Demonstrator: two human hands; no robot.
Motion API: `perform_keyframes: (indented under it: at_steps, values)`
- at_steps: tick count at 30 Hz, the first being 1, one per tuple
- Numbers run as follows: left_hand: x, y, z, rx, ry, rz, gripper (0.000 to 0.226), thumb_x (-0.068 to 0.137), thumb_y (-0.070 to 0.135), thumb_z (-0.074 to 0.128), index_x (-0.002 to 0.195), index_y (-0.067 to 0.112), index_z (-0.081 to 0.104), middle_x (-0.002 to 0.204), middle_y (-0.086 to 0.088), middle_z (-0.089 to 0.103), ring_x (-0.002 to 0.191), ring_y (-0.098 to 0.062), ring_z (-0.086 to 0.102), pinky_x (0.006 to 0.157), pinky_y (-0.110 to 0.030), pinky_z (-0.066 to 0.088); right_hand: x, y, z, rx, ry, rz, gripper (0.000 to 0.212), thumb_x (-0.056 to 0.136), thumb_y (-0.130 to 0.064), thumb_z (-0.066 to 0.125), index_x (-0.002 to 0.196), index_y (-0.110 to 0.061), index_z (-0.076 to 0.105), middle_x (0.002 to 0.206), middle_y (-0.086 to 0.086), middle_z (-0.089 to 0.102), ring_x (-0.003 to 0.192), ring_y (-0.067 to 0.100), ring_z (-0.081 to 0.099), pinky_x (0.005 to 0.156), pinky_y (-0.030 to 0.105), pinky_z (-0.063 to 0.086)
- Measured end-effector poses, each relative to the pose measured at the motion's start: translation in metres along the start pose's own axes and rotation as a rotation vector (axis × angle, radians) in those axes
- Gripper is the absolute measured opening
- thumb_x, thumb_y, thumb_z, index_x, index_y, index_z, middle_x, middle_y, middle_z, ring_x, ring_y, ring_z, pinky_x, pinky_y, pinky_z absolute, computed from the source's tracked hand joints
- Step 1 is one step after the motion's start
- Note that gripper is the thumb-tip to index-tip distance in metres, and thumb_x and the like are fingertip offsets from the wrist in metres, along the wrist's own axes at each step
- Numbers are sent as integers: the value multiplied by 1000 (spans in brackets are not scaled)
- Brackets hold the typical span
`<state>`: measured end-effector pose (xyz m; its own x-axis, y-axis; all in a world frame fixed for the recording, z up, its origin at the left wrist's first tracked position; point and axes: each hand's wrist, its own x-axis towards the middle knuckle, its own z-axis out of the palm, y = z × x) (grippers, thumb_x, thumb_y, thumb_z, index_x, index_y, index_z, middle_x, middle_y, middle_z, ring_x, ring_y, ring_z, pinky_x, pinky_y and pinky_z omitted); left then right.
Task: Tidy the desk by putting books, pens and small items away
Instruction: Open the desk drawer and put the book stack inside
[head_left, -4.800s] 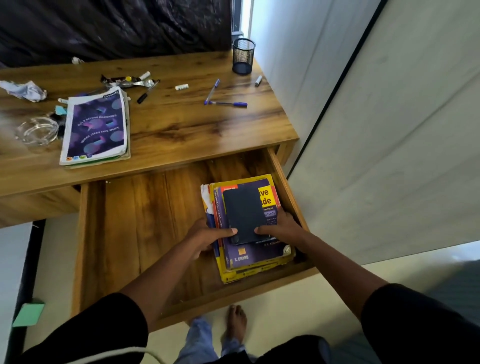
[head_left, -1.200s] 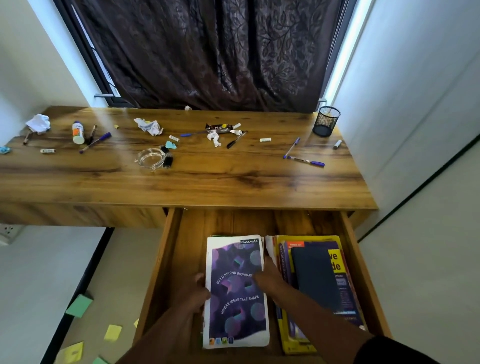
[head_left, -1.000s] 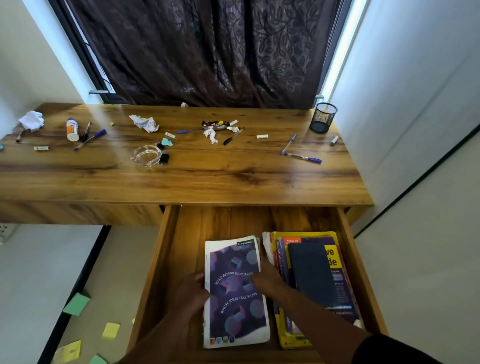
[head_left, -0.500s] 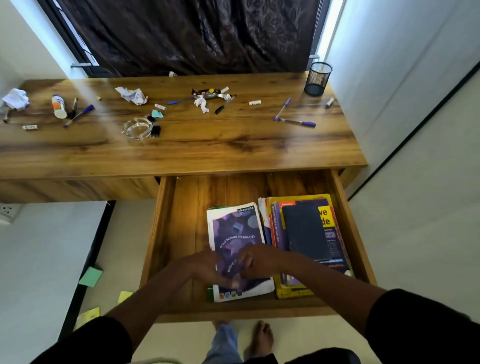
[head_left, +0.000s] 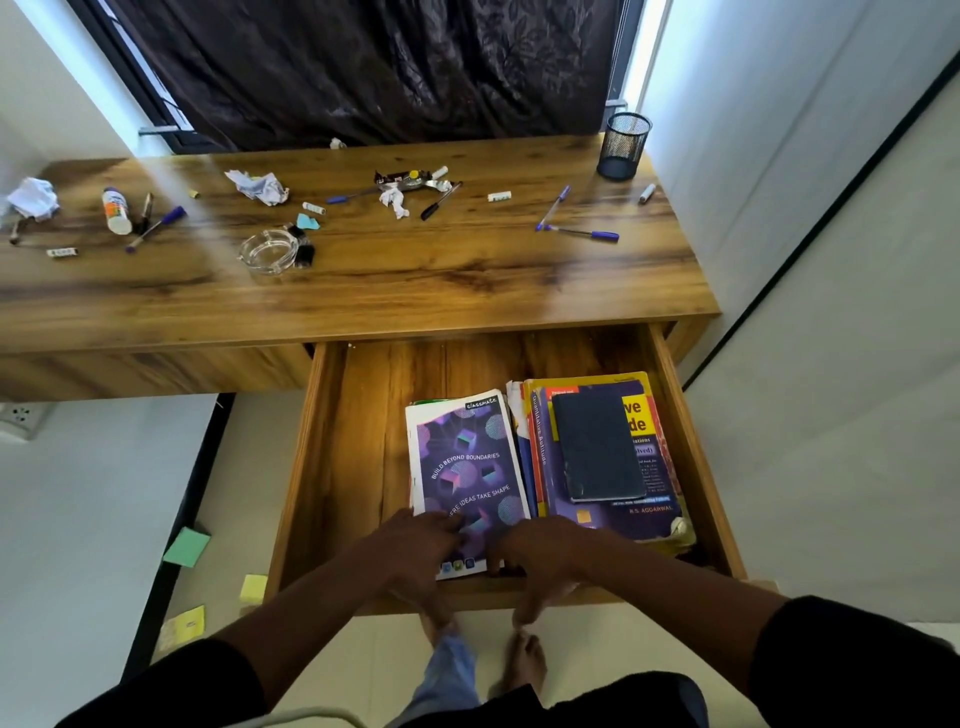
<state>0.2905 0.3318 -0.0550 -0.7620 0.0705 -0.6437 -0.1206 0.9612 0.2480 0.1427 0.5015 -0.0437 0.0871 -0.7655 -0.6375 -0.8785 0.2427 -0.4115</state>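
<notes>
Reading "classmate": notebook (head_left: 467, 462) in drawer (head_left: 358, 441)

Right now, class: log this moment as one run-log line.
stage: books stowed | purple notebook: in drawer | left hand, right hand: at notebook's near edge | pens: on desk

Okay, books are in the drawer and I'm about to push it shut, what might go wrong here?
Both hands, left and right, hang over the drawer's front edge, so fingers may get pinched if it slides in fast. The small dark notebook lies loose on the book stack and may slide off. Pens and crumpled paper remain on the desk, easily forgotten.
</notes>
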Motion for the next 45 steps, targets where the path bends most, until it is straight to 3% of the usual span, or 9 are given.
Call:
perform_keyframes:
  at_steps: [4, 9, 12, 15, 18, 22, 29, 34, 45]
  values:
    - [3, -7, 4, -24, 24, -35, 108, 59, 83, 71, 150, 35, 38, 159, 8, 38, 135, -17, 46, 108, -36, 45, 0, 5, -3, 4, 70, -4, 73, 63, -65, 85, 125, -35, 58, 120, -11, 65, 110, 17, 60, 82, 35, 48]
    - [8, -11, -10, -14, 37, -59, 112, 64, 79, 74, 157, 36, 28, 164, 6, 30, 146, -18, 34, 114, -37, 40, -4, 17, -16, -29, 153, 22, 81, 60, -76, 81, 127, -37, 58, 128, -10, 62, 119, 18, 55, 92, 39, 48]
    - [10, -17, -18, 3, 89, -77, 124, 61, 88, 69, 160, 35, 17, 170, 5, 14, 156, -21, 14, 123, -41, 25, -2, 22, -24, -22, 166, 38, 83, 61, -77, 79, 130, -35, 58, 133, -7, 61, 123, 19, 54, 96, 41, 46]
    - [19, -23, -24, 76, 154, -71, 139, 45, 102, 43, 161, 38, 1, 172, 5, -9, 157, -21, -16, 126, -46, 0, 1, 29, -33, -25, 185, 75, 85, 61, -78, 79, 132, -36, 58, 135, -4, 58, 126, 22, 51, 98, 42, 45]
    - [31, -31, -32, 119, 216, -82, 145, 38, 105, 32, 160, 36, -4, 170, 2, -19, 154, -23, -25, 126, -51, -7, 6, 37, -47, -144, 224, 79, 88, 62, -83, 73, 137, -40, 53, 140, 0, 51, 132, 25, 41, 109, 50, 36]
    - [40, -47, -48, 124, 245, -144, 149, 48, 103, 50, 160, 31, -17, 162, 1, -36, 148, -24, -36, 124, -51, -13, 16, 46, -64, -285, 364, 97, 106, 63, -87, 68, 149, -36, 33, 160, 7, 28, 148, 34, 20, 118, 61, 21]
    - [56, -67, -81, 178, 326, -198, 152, 48, 102, 46, 157, 26, -28, 160, -3, -41, 150, -30, -35, 125, -55, -10, 39, 71, -88, -318, 425, 259, 141, 56, -97, 59, 160, -35, -12, 169, 10, -19, 154, 39, -20, 120, 67, -6]
    - [70, -89, -105, 214, 406, -204, 145, 62, 97, 51, 160, 18, -20, 166, -7, -31, 150, -30, -34, 125, -54, -9, 53, 88, -114, -342, 491, 327, 146, 53, -98, 57, 160, -31, -16, 168, 11, -22, 154, 37, -20, 122, 63, -7]
    - [104, -121, -167, 249, 407, -202, 163, 52, 97, 61, 157, 6, -24, 166, -16, -28, 155, -34, -22, 126, -53, -3, 86, 108, -175, -309, 490, 506, 164, 41, -98, 63, 160, -17, -15, 169, 19, -10, 155, 43, -2, 122, 64, 6]
